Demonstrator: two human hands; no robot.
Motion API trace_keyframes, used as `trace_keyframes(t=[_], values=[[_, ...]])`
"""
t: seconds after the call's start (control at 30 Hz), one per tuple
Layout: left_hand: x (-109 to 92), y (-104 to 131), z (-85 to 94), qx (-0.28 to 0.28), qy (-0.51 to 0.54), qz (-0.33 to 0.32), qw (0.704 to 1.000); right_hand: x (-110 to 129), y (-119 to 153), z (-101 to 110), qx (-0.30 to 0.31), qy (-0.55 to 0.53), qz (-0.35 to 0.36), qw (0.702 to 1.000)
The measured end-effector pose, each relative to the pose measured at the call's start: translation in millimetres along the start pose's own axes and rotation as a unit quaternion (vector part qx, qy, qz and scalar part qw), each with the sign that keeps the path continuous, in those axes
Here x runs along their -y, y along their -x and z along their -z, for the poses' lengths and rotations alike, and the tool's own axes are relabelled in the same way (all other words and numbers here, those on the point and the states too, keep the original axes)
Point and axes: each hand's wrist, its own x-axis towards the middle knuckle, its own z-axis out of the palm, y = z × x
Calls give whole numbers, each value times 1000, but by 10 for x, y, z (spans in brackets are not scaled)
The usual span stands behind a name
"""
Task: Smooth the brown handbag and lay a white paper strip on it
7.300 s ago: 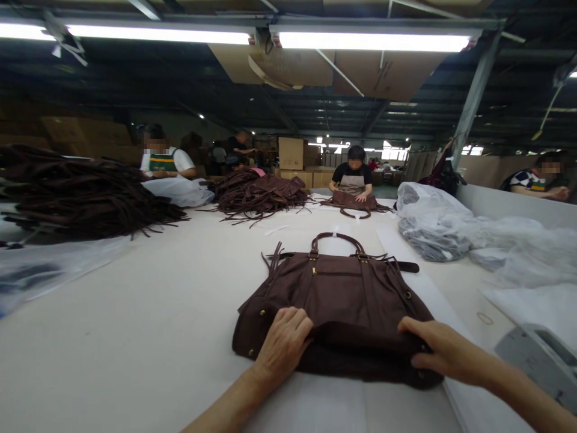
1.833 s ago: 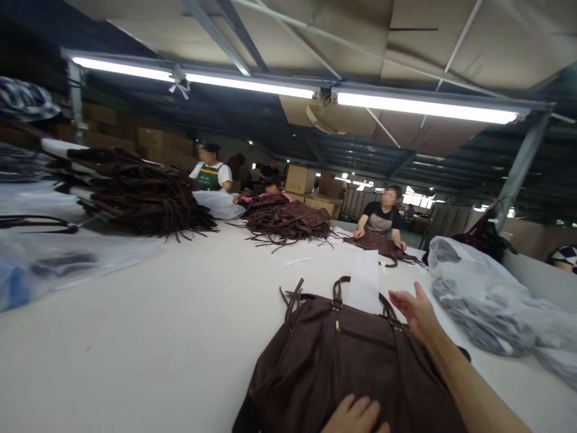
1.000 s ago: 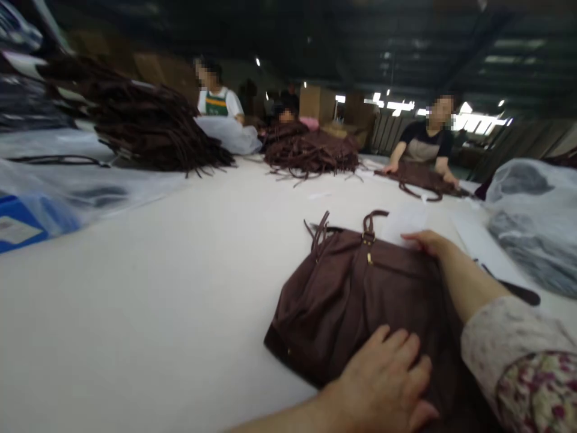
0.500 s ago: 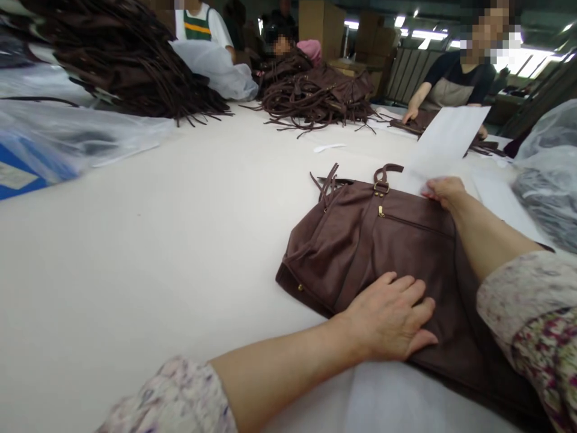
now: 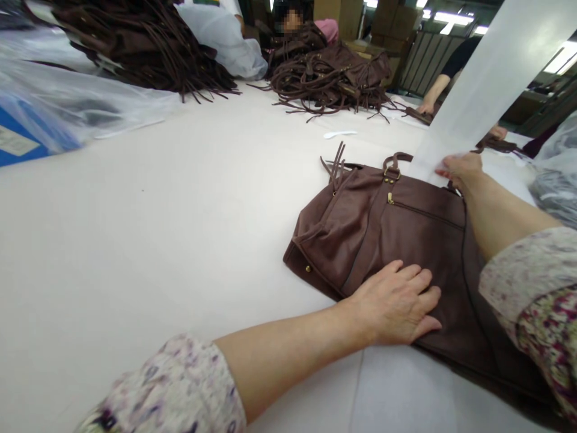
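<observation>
A dark brown handbag (image 5: 419,228) with gold-coloured fittings, a zip and a tassel lies on its side on the white table (image 5: 148,252). My left hand (image 5: 399,304) rests palm down on the front of the bag, its fingers spread. Near the bag's top edge, my right hand (image 5: 460,171) pinches a translucent white sheet (image 5: 500,72), which stands up tall from the bag's opening. Part of the bag's right side is hidden under my right forearm and sleeve. Flat white paper (image 5: 406,385) shows below the bag.
Brown bags are piled at the back left (image 5: 130,48) and back centre (image 5: 329,72). A blue box (image 5: 36,129) under clear plastic sits at the left. A white strip (image 5: 340,134) lies behind the bag. A person's arm (image 5: 435,93) reaches over the table behind the sheet.
The white sheet now rises higher and looks larger in the view. My right hand still grips it at the bag's top edge, and my left hand stays on the bag. The view has tilted down slightly.
</observation>
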Motion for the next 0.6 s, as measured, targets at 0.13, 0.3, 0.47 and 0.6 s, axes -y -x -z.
trace_keyframes(t=[0.13,0.3,0.47,0.6], values=[[14,13,46,3,0,6,1000,122,173,101,49,-17,-31,998],[54,23,122,9,-9,9,1000,523,592,473,210,-40,-19,977],[45,64,184,27,-23,37,999,678,1430,685,249,1,67,966],[69,164,71,-6,-33,54,998,379,2258,625,300,145,233,914]])
